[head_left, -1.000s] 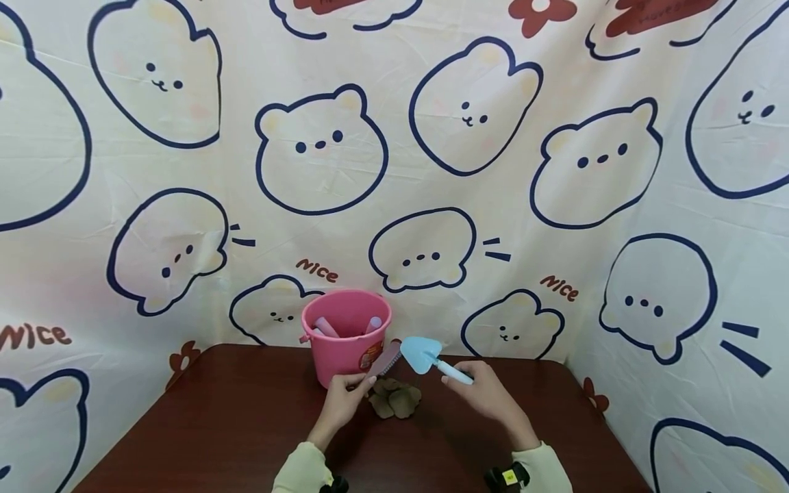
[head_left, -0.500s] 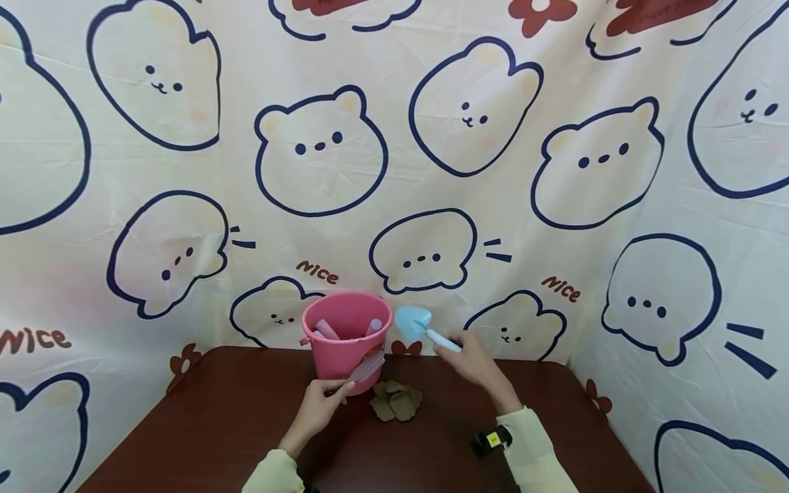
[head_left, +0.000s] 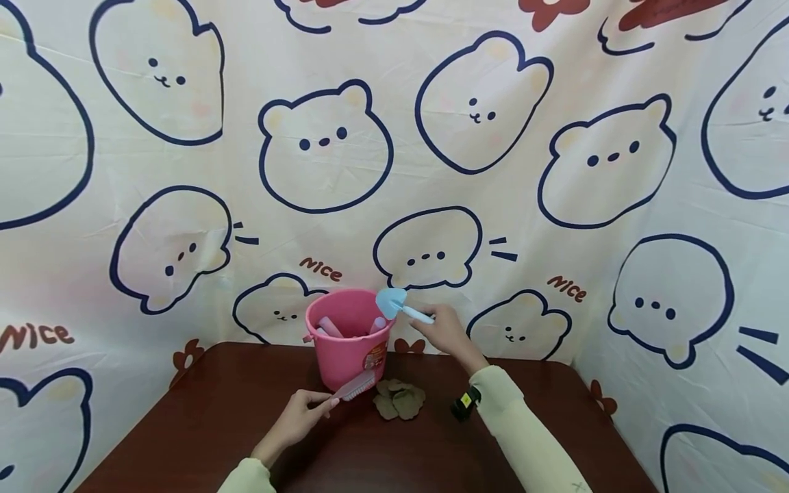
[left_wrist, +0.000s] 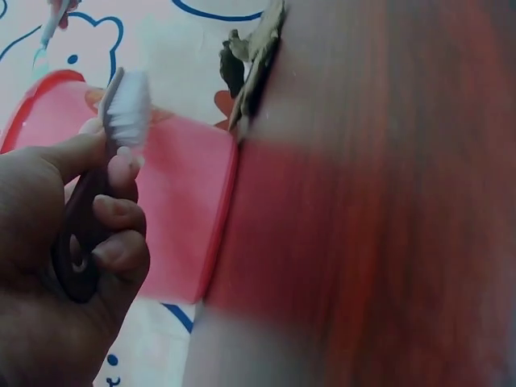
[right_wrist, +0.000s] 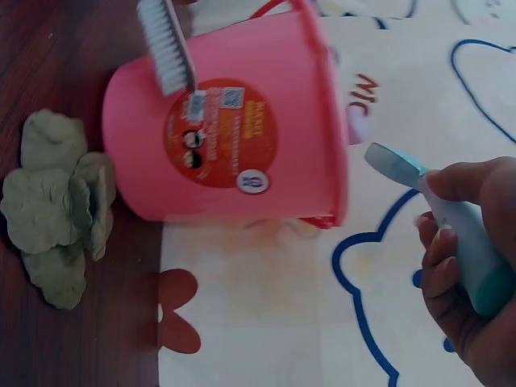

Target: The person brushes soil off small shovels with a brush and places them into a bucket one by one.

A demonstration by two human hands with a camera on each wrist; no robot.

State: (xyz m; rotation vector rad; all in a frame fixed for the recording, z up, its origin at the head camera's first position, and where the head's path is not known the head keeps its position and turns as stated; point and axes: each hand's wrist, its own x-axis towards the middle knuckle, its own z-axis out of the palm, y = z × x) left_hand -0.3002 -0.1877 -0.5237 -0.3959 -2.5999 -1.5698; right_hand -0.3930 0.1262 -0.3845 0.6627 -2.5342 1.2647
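Note:
My right hand grips a light blue toy shovel by its handle, the blade raised at the right rim of the pink bucket. Inside the bucket sit light purple pieces, only partly visible. In my left hand is a brush with a dark handle and white bristles, held low before the bucket's front. The left wrist view shows fingers curled round that handle. Beside the bucket, on the table, lies a greenish-brown clump of flattened, clay-like pieces.
The dark reddish-brown table extends in front of the bucket. Behind it and on both sides hangs a pale cloth printed with bear outlines. A handle attachment sticks out at the bucket's left side.
My right hand has lifted the shovel and carried it leftward to the bucket's rim. The left hand has drawn the brush down and left, away from the clay-like clump.

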